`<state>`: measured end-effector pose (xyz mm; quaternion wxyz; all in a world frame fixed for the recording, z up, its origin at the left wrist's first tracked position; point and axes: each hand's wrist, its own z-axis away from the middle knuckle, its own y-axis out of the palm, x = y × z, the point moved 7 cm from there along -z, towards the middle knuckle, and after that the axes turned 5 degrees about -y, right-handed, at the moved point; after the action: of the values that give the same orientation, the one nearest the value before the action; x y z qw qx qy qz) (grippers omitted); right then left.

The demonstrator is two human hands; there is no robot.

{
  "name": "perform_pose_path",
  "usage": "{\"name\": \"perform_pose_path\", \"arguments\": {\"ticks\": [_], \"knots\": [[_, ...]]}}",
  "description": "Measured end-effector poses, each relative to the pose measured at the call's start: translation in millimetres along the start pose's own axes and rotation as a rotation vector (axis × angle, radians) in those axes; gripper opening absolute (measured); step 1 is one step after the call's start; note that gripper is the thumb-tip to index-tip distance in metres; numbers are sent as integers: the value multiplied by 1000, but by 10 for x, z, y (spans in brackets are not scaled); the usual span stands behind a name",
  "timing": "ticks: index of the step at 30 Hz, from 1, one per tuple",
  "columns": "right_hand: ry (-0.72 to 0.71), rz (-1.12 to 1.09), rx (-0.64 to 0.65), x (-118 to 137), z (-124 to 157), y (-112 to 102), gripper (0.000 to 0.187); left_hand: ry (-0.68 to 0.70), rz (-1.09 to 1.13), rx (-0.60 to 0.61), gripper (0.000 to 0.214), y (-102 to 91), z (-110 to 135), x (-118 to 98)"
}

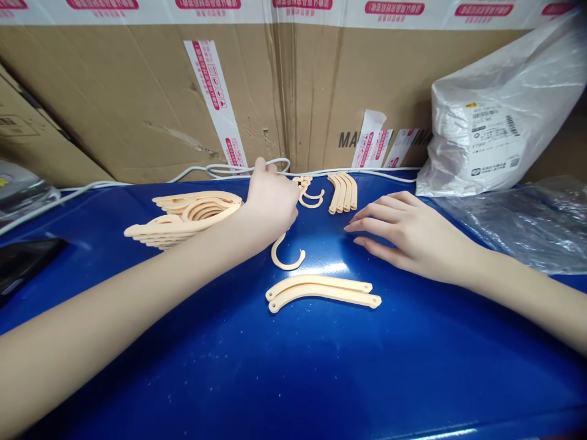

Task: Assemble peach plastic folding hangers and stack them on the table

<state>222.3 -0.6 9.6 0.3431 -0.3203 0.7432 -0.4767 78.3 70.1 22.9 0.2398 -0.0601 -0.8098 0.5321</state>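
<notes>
My left hand [273, 198] is at the back of the table with its fingers curled. Its fingertips are turned away from me, so what they grip is hidden. A cream plastic hook [288, 264] curves out from just below this hand, its stem end covered. Beside the knuckles is a small group of similar hooks [312, 198]. My right hand [403, 229] hovers or rests palm down with fingers spread, holding nothing. Near its fingertips stand several short curved arms [343, 193] in a row. Two longer curved hanger arms [323, 293] lie side by side in front.
A stack of cream folding hangers [183, 220] lies left, partly behind my left forearm. A white cable [367, 174] runs along the cardboard box [316, 98] at the back. A white plastic bag [490, 116] and clear plastic film [518, 220] are right; a dark object [27, 260] is left.
</notes>
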Motion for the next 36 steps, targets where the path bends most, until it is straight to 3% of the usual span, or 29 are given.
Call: {"name": "perform_pose_path", "arguments": {"ticks": [9,15,19,27,29,31,34,36], "knots": [[2,-5,0,3,-29,42,27,-23,96,-68,15,115,-38,80],[6,-4,12,-7,-35,70,28,-64,111,-32,17,109,-22,131],[18,-10,15,-8,-38,55,28,-117,139,1,16,14,-39,224],[33,3,16,-27,-42,38,28,-216,128,71,24,-354,-39,456],[51,13,-7,-34,-38,24,27,-256,188,119,24,-408,-26,557],[86,18,-51,-48,-28,2,28,-255,316,242,29,-384,-10,624],[185,1,-141,-94,1,-26,40,-125,515,468,34,-288,24,577],[245,-41,-183,-119,21,-20,51,-60,531,515,33,-248,33,538]]}}
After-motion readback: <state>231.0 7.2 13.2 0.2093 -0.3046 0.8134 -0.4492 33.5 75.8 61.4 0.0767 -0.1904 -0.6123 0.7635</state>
